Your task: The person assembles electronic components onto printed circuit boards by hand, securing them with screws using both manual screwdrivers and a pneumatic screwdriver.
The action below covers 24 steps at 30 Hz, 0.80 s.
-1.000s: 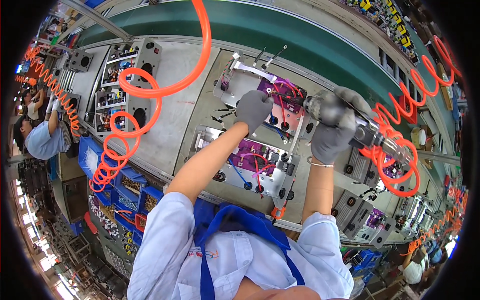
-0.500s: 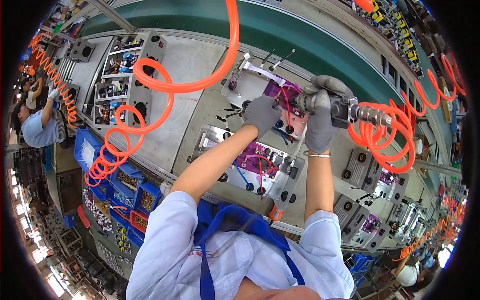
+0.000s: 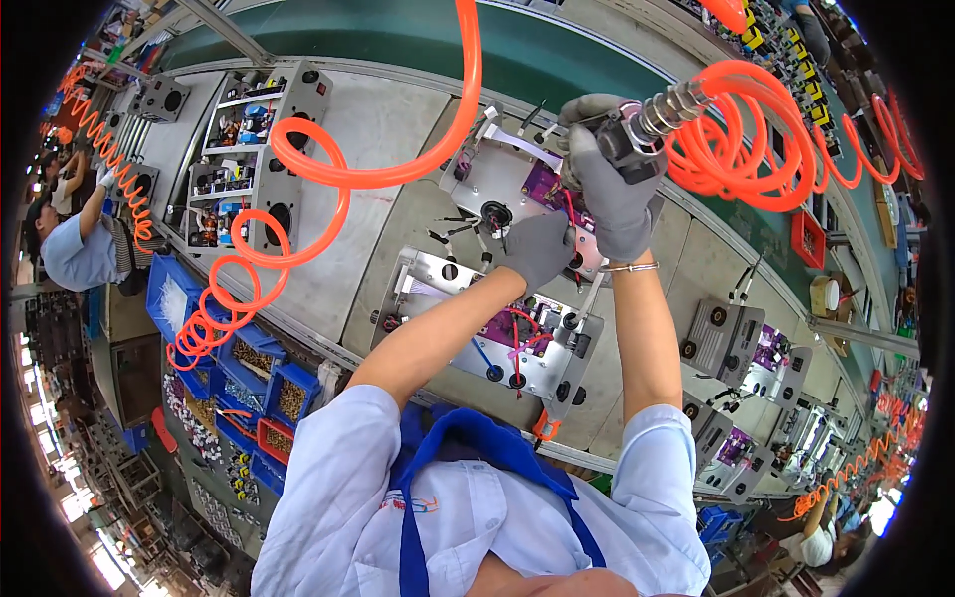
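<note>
Item, the work in hand: we found the far chassis [image 3: 507,182], a flat silver plate, on the grey bench [image 3: 378,111], partly covered by the two gloved hands.

Done, as far as we could judge: a purple board [image 3: 543,187] sat on the plate, with a red wire [image 3: 570,206] crossing it. The near chassis [image 3: 545,370] looked similarly fitted, its blue wire [image 3: 483,356] and red wires running toward black round sockets.

Outstanding, in our judgement: loose black leads [image 3: 438,237], lying between the two chassis with free ends. The tool's nose was hidden — we could not tell whether any fastening beneath it was complete.

Left hand [image 3: 540,249]: knuckles up, fingers curled inward over the near edge of the far chassis, forearm slanting up from the lower left. We could not tell whether the fingertips pinched anything.

Right hand [image 3: 612,189]: wrapped firmly around a hose-fed tool [image 3: 631,149], forearm nearly straight up, bracelet [image 3: 631,267] at the wrist. The tool leaned with its rear end to the upper right — there an orange coiled hose [image 3: 746,83] joined its metal coupling [image 3: 671,105].
</note>
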Available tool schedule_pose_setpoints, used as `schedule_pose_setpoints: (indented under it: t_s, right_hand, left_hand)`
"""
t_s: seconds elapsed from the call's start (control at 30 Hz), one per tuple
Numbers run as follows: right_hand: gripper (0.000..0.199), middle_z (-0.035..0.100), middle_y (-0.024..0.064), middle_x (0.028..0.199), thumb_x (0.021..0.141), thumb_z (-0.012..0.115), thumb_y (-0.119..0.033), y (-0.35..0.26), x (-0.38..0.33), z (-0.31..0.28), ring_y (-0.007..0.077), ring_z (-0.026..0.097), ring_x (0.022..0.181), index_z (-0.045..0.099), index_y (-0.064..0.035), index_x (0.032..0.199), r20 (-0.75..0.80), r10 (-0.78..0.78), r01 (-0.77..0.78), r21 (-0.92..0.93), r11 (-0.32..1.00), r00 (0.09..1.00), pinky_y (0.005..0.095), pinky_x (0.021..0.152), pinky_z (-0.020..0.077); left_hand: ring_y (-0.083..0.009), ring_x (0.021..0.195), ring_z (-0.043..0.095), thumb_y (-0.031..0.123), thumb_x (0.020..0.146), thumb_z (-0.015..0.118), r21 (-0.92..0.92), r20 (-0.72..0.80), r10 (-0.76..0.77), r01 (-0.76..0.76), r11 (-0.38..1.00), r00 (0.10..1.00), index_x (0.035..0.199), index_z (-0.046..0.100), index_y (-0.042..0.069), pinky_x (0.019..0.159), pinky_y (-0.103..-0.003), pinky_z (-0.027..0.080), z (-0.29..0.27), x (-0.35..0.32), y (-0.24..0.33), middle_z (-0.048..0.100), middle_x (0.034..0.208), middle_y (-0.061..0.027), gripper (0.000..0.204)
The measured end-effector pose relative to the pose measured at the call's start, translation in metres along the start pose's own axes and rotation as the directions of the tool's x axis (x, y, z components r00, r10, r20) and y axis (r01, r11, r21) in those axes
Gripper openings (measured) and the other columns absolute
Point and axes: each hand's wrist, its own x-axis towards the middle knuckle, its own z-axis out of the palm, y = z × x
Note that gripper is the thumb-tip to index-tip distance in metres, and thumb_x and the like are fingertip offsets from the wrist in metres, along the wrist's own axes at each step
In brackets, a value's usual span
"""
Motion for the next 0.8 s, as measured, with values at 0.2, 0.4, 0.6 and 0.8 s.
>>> schedule_pose_setpoints:
  t_s: [0.2,0.4,0.6,0.8]
  right_hand:
    - [0.032,0.061,0.0042,0.089,0.070,0.061,0.011,0.002,0.001,0.012,0.0112,0.060,0.082,0.055,-0.0004,0.099,0.058,-0.017,0.015,0.031,0.999,0.998,0.0234,0.073,0.0494]
    - [0.023,0.062,0.0053,0.083,0.073,0.062,0.007,0.005,-0.003,0.012,0.0093,0.058,0.070,0.059,0.0013,0.095,0.048,-0.085,0.085,0.003,0.996,0.995,0.0234,0.063,0.0483]
    - [0.021,0.062,0.0031,0.087,0.074,0.065,0.003,-0.017,-0.009,0.015,0.0061,0.056,0.076,0.060,0.0000,0.094,0.104,-0.072,0.070,0.015,0.997,0.992,0.0234,0.069,0.0486]
    - [0.017,0.055,0.0112,0.079,0.081,0.059,-0.002,-0.079,-0.070,0.001,0.0180,0.055,0.068,0.052,-0.0037,0.096,0.028,-0.234,0.231,0.079,0.970,0.972,0.0273,0.060,0.0488]
  left_hand:
    - [-0.0351,0.075,0.063,0.027,0.084,0.052,0.022,-0.021,0.025,-0.024,0.999,0.999,0.085,0.057,0.007,0.066,-0.046,0.048,0.001,0.003,-0.006,0.063,0.079,-0.0157,0.020]
    - [-0.0349,0.077,0.063,0.027,0.083,0.053,-0.002,-0.026,0.013,-0.013,1.000,1.000,0.086,0.059,0.008,0.067,-0.046,0.049,-0.001,-0.002,-0.004,0.064,0.081,-0.0157,0.020]
    - [-0.0337,0.078,0.063,0.020,0.082,0.053,-0.066,-0.011,0.007,-0.008,0.998,1.000,0.096,0.061,0.006,0.069,-0.044,0.050,0.001,-0.006,-0.017,0.064,0.082,-0.0174,0.021]
    - [-0.0204,0.084,0.065,0.008,0.089,0.048,-0.964,0.259,0.053,0.254,0.083,0.965,0.118,0.050,-0.010,0.071,-0.028,0.055,-0.083,-0.067,-0.028,0.062,0.100,-0.0175,0.034]
